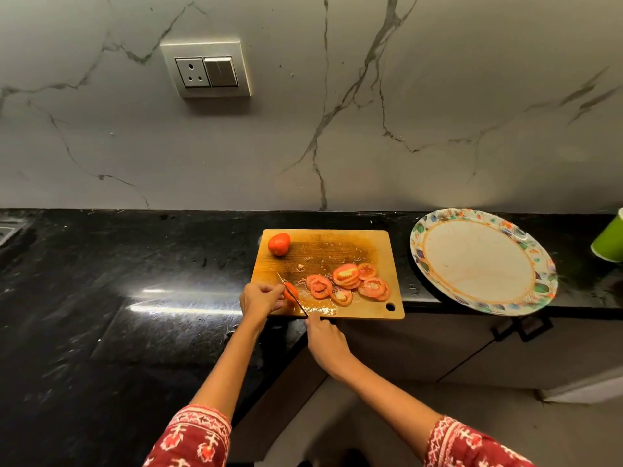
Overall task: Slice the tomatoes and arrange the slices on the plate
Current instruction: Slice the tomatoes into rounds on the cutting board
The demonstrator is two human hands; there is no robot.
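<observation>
While both forearms reach forward from the patterned red sleeves (188, 439), the left hand (261, 298) lies at the 7 o'clock corner of the wooden cutting board (377, 244) with its fingers curled around a small tomato piece (290, 292), which it holds down on the wood. The right hand (325, 338) stays just below the near edge of the board, at 6 o'clock, and its fingers are closed around the handle of a knife (292, 294); the handle itself is hidden inside the hand. The thin blade runs slanted toward 11 o'clock and touches the tomato piece just beside the left fingers.

On the board, a whole tomato (279, 244) sits at the 10 o'clock corner, well apart from the hands. A group of tomato slices (349, 284) lies overlapping at 4 o'clock of the board, near the knife. The plate (539, 281) with a coloured rim stands on the black tabletop (135, 264) at 3 o'clock of the board, with no slices on it. A green cup (610, 241) is at the right edge, only partly visible.
</observation>
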